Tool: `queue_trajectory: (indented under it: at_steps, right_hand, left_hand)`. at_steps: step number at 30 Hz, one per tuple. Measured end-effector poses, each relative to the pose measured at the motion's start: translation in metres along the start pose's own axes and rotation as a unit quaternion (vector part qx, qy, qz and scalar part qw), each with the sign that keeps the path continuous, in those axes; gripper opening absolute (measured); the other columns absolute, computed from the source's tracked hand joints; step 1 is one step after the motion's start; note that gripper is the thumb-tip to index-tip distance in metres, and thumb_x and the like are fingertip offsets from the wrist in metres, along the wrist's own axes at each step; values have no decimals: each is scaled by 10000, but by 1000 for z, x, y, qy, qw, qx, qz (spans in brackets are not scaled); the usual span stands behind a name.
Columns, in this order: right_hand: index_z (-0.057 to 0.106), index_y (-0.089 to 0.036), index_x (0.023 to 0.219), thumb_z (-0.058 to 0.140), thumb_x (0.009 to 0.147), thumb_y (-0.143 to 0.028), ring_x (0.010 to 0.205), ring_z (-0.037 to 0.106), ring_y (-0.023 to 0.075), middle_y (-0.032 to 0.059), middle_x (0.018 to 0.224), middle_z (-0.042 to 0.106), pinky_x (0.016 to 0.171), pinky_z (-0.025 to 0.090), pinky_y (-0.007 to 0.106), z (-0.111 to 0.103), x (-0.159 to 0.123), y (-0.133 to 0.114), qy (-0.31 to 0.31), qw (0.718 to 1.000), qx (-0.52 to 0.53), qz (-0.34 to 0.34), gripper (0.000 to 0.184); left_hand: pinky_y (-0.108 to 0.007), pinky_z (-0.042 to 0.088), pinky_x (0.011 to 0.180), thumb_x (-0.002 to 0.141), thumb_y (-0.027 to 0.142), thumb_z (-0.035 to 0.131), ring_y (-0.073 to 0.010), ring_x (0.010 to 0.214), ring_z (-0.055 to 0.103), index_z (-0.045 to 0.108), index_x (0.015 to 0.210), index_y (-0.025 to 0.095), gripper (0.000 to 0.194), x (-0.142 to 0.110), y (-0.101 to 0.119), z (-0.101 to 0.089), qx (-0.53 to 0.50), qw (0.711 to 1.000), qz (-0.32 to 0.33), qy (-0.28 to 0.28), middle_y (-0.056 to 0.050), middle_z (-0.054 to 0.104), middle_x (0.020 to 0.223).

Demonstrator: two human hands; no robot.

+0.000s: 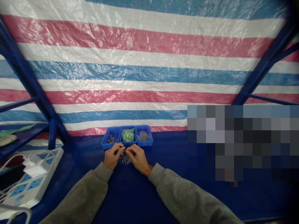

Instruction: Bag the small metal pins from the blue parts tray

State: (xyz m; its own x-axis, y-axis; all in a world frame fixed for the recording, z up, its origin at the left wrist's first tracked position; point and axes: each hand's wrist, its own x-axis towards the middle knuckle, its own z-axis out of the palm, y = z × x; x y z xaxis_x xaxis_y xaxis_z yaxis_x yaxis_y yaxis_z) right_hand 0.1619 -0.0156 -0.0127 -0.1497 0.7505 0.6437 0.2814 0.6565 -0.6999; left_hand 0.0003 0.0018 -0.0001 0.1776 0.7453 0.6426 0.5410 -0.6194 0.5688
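Striped sheet: brightly lit, white glare scattered across its creases
Blue tabletop: dimly rendered, fine detail lost in dark tones
Power strip: stretched by edge distortion
Right side: covered by coarse pixel blocks
Clear bag: softly blurred

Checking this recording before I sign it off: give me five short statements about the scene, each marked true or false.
1. The left hand and right hand hold a small clear bag. True.
2. The two hands are far apart. False: they are close together.
3. Green plastic lies in the middle blue bin. True.
4. The middle bin stands alone. False: a left bin and right bin flank it.
5. A white power strip lies at the person's left. True.
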Motion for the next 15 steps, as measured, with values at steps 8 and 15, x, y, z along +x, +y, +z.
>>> queue_trajectory:
  at_steps: [8, 15]
  right_hand:
    - [597, -169, 786, 446, 901, -274, 647, 505, 118, 10, 720, 558, 610, 376, 225, 1, 0, 4, 40, 998, -23, 32, 217]
    - [598, -170, 787, 443, 902, -289, 662, 513, 122, 11, 723, 569, 621, 375, 227, -1, 1, 2, 42, 998, -24, 38, 227]
  left_hand:
    - [-208, 505, 656, 802, 299, 581, -123, 668, 647, 639, 922, 173, 184, -1, -1, -1, 22, 999, 31, -9, -12, 698, 783]
    - [-222, 501, 713, 825, 292, 551, -137, 727, 649, 671, 810, 177, 166, 1, -3, 0, 43, 998, 55, 3, -18, 701, 789]
